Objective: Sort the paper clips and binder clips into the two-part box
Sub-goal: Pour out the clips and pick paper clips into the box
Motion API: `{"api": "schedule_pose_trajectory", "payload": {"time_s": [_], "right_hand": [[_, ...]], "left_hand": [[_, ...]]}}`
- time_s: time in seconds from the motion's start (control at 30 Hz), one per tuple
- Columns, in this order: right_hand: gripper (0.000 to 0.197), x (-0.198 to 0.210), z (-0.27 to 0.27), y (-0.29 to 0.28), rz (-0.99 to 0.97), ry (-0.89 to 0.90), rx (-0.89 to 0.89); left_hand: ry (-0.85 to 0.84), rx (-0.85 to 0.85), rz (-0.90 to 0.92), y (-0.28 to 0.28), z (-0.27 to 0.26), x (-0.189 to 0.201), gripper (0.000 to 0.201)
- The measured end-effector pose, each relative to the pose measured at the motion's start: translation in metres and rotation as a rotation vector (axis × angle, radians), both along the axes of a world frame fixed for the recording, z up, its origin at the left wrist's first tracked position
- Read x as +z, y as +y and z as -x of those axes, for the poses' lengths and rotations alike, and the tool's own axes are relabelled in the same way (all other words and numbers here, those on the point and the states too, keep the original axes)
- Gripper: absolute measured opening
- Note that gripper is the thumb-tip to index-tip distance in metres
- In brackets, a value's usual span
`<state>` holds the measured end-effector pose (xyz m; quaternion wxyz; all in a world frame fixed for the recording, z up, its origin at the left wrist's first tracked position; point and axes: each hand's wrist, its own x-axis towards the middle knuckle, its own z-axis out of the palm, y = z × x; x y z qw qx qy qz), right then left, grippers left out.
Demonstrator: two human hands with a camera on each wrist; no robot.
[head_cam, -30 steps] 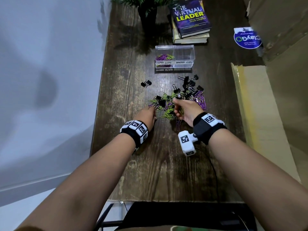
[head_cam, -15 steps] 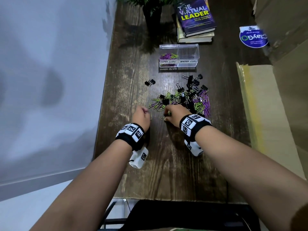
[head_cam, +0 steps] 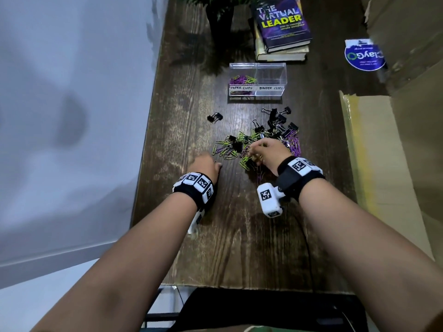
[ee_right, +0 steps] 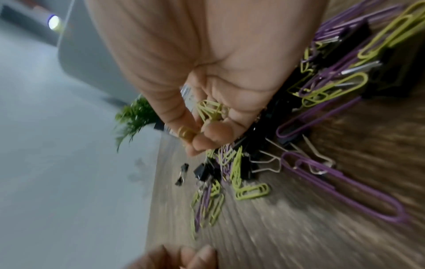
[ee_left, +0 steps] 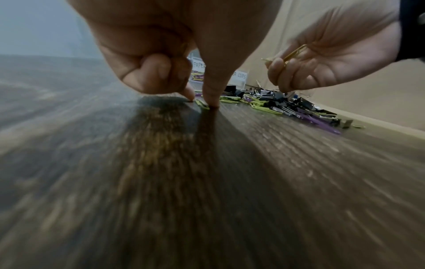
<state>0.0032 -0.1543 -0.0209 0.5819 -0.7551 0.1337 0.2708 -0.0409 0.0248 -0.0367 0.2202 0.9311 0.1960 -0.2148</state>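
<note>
A dark wood-grain tabletop (head_cam: 239, 236) runs long and narrow, a pale wall along its left edge, cardboard (head_cam: 383, 164) along its right; bare wood lies open between the pile and the near edge; two stacked books (head_cam: 282, 27) and one plant pot (head_cam: 219, 20) stand at twelve o'clock; one clear two-part box (head_cam: 257, 79) sits just before the books, paper clips only in its left half; the mixed pile (head_cam: 263, 140) of green and purple paper clips and black binder clips, too tangled to count, lies between box and hands; one binder clip (head_cam: 215, 117) lies apart at ten o'clock of the pile; the right hand (head_cam: 268, 152), fingers curled, holds several green paper clips (ee_right: 211, 109) above the pile; the left hand (head_cam: 203, 166) pinches at one green clip (ee_left: 202, 105) on the wood with thumb and forefinger, other fingers curled.
</note>
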Motion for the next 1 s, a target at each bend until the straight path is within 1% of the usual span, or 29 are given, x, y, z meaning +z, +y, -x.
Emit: {"api": "schedule_pose_trajectory", "payload": {"time_s": [0.07,0.1,0.17,0.23,0.27,0.3,0.37,0.4,0.43,0.5,0.57,0.63,0.7,0.73,0.8,0.87,0.93,1.0], "right_hand": [[0.02,0.001,-0.003,-0.005,-0.212,0.104,-0.152],[0.024,0.004,-0.004,-0.007,-0.275,0.138,-0.192],[0.027,0.006,-0.005,-0.009,-0.328,0.161,-0.237],[0.019,0.005,-0.005,-0.01,-0.298,0.196,-0.275],[0.012,0.004,-0.005,-0.01,-0.237,0.186,-0.255],[0.01,0.002,-0.005,-0.01,-0.123,0.139,-0.174],[0.017,0.0,-0.004,-0.008,0.219,-0.023,0.124],[0.016,-0.001,-0.002,-0.004,0.368,-0.11,0.258],[0.015,-0.001,0.0,0.0,0.472,-0.179,0.361],[0.022,-0.004,0.003,0.008,0.616,-0.287,0.52],[0.033,-0.006,0.003,0.014,0.74,-0.341,0.642],[0.033,-0.006,0.0,0.017,0.825,-0.352,0.701],[0.026,-0.007,0.0,0.02,0.875,-0.362,0.735],[0.024,-0.006,0.0,0.022,0.885,-0.359,0.746],[0.024,-0.005,0.001,0.022,0.872,-0.337,0.745],[0.021,-0.003,-0.001,0.02,0.813,-0.322,0.707],[0.017,-0.001,-0.004,0.015,0.698,-0.31,0.61],[0.016,0.005,-0.009,0.01,0.581,-0.284,0.481]], "left_hand": [[0.001,-0.019,-0.026,-0.005,-0.002,0.001,0.031],[0.008,-0.028,-0.03,-0.007,-0.003,0.001,0.027],[0.021,-0.037,-0.018,-0.009,-0.005,0.001,0.022],[0.026,-0.054,0.001,-0.009,-0.006,0.0,0.022],[0.022,-0.071,0.014,-0.009,-0.006,-0.001,0.022],[0.024,-0.089,0.034,-0.008,-0.006,-0.003,0.023],[0.009,-0.111,0.082,-0.006,-0.005,-0.004,0.022],[-0.008,-0.103,0.11,-0.006,-0.005,-0.004,0.017],[-0.03,-0.082,0.136,-0.005,-0.006,-0.002,0.012],[-0.088,-0.04,0.172,-0.004,-0.009,0.0,0.009],[-0.116,-0.018,0.194,-0.002,-0.015,0.002,0.009],[-0.133,-0.013,0.21,-0.001,-0.02,0.004,0.01],[-0.16,-0.002,0.226,-0.002,-0.026,0.003,0.007],[-0.175,0.002,0.225,-0.002,-0.028,0.003,0.007],[-0.17,-0.015,0.189,-0.003,-0.03,0.005,0.014],[-0.155,-0.072,0.126,-0.004,-0.031,0.007,0.016],[-0.158,-0.127,0.07,-0.004,-0.031,0.006,0.017],[-0.159,-0.144,0.044,-0.004,-0.031,0.004,0.021]]}}
